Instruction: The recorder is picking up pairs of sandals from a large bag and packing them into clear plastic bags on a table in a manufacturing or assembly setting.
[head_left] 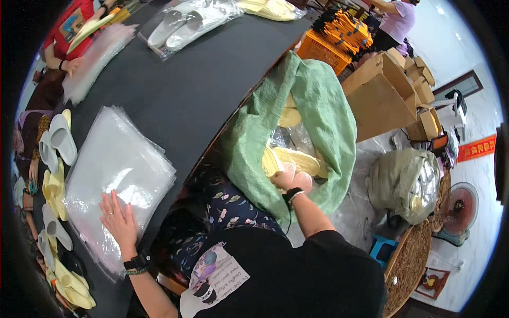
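Observation:
My left hand lies flat, fingers spread, on a stack of clear plastic bags on the dark table. To my right, my right hand reaches into an open green woven sack. Its fingers are closed at the edge of a pair of pink slippers; part of the grip is hidden. Around them in the sack are pale yellow slippers and clear plastic wrapping.
Grey slippers and yellow slippers line the table's left edge. Bagged white slippers lie at the far end. Across the table, a person in red touches more plastic bags. Cardboard boxes and another sack stand right.

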`<act>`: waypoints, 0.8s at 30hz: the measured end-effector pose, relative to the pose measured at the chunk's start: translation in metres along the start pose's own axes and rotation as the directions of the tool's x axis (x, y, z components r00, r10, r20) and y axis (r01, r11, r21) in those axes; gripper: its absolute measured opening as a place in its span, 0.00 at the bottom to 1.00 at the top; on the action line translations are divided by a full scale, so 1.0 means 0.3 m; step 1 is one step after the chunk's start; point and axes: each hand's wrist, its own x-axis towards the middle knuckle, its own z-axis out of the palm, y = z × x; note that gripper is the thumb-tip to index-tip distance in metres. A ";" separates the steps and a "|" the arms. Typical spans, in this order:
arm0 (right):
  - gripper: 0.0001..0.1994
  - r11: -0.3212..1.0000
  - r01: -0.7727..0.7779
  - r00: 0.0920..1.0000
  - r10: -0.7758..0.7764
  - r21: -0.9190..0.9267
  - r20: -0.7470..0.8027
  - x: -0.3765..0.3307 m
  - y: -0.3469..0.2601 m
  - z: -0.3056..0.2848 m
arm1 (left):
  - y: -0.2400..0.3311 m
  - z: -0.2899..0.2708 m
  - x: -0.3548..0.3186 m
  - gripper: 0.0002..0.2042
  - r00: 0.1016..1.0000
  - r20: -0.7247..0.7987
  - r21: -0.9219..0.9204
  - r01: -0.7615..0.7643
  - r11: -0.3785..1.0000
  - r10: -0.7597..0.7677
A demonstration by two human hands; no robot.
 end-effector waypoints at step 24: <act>0.26 0.941 0.313 0.917 -0.334 0.127 0.218 -0.014 -0.008 -0.071 | 0.040 0.018 0.038 0.29 0.998 -0.029 0.003 -0.052 0.999 0.052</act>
